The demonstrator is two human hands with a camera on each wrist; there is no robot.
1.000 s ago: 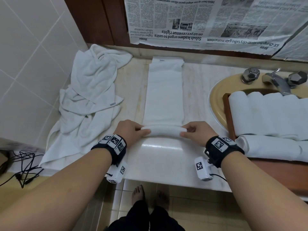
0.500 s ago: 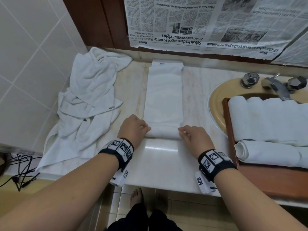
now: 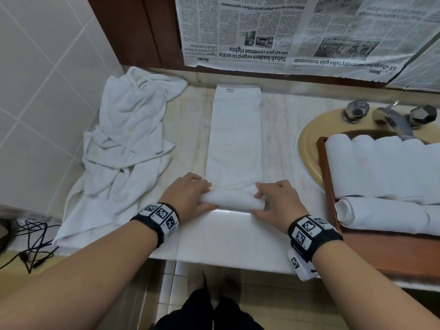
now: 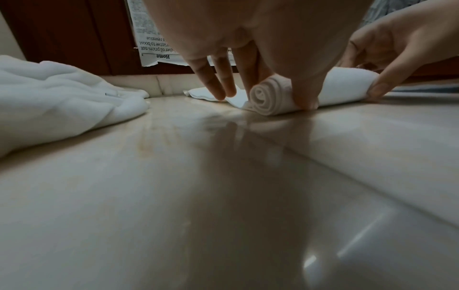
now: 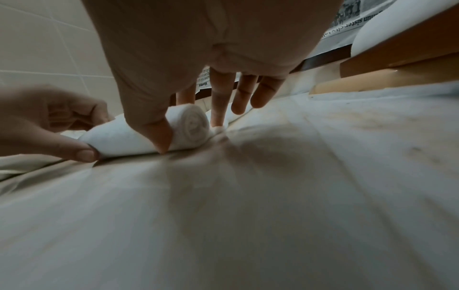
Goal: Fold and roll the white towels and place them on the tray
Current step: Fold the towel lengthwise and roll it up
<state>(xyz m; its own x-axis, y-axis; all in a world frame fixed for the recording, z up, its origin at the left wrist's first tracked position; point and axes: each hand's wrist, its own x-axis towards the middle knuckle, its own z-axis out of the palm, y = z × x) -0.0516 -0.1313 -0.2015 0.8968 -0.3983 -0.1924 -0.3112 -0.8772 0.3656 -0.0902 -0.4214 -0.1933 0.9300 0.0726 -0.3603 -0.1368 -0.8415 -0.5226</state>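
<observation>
A white towel [image 3: 234,139] folded into a long narrow strip lies on the marble counter, running away from me. Its near end is wound into a tight roll [image 3: 232,201], whose spiral end shows in the left wrist view [image 4: 269,96] and the right wrist view [image 5: 193,125]. My left hand [image 3: 209,196] grips the roll's left end, thumb on the near side and fingers behind. My right hand [image 3: 258,198] grips the right end the same way. At the right, a wooden tray [image 3: 381,248] holds several rolled towels [image 3: 381,167].
A heap of unfolded white towels [image 3: 123,151] fills the counter's left end by the tiled wall. The tray sits over a beige sink [image 3: 309,144] with a tap [image 3: 392,117]. Newspaper [image 3: 297,32] covers the wall behind. Cables [image 3: 28,244] hang at lower left.
Both hands pushed forward over the roll, then drew back to hold its ends with thumbs behind. The roll is thicker and the flat strip shorter.
</observation>
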